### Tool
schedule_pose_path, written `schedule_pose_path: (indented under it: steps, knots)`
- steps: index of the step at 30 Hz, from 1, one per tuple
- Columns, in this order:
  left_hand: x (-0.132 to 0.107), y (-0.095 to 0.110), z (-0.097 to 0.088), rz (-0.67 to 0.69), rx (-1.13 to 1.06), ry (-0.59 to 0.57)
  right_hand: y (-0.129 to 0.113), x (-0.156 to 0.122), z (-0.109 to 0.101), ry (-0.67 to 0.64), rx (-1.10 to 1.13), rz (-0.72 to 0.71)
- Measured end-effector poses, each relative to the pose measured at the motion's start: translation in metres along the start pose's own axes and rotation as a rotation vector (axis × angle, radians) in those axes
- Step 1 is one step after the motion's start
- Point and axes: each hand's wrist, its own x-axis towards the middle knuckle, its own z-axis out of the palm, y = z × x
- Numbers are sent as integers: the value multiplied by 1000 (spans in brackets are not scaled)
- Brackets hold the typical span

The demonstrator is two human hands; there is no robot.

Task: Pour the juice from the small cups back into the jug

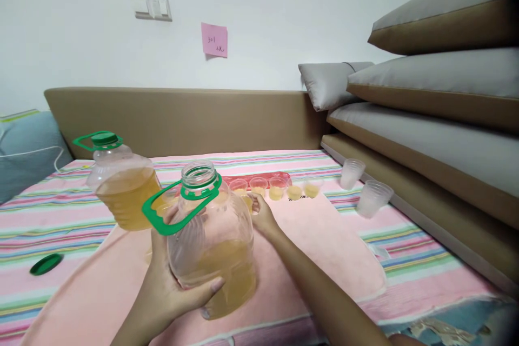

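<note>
My left hand [170, 286] is wrapped round a clear plastic jug [223, 265], uncapped, with a green ring handle [162, 221]. Yellowish liquid fills roughly its lower half, and the jug leans slightly. Beyond the jug, my right hand [261, 212] has its fingers closed at the side of a small clear cup [247, 203] with yellowish liquid; the jug covers part of that cup. Several similar cups [277, 189] stand in a row at the far edge of the pink mat [300, 243]. Others behind the jug are partly hidden.
A second, capped jug [130, 194] of yellowish liquid stands at left. A green cap [46, 264] lies on the striped sheet [20, 238]. At right are two stacks of cups [373, 198] beside piled cushions [438, 124]. A red plastic wrapper [284, 177] lies behind the row.
</note>
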Motion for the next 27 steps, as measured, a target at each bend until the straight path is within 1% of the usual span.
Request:
schedule_pose_path:
  steps: [3,6,9,11,14,19,24,27]
  knots:
    - [2,5,5,-3,-22,-8,3,0,0,-9,35,-1]
    - [3,6,8,1,-34,-13,1,-3,0,0,71,-8]
    - [5,6,11,5,-38,-7,-10,-9,-4,21,101,-27]
    - [7,6,13,18,-60,-18,-21,-14,-12,31,111,-42]
    - [12,6,17,42,-90,-39,-43,-21,-32,30,114,-59]
    - [18,0,29,50,-104,-80,-90,-29,-77,13,96,-90]
    - [30,-5,53,60,-50,-111,-138,-37,-120,12,71,-139]
    - [39,-2,71,62,-107,-163,-167,-38,-142,33,50,-161]
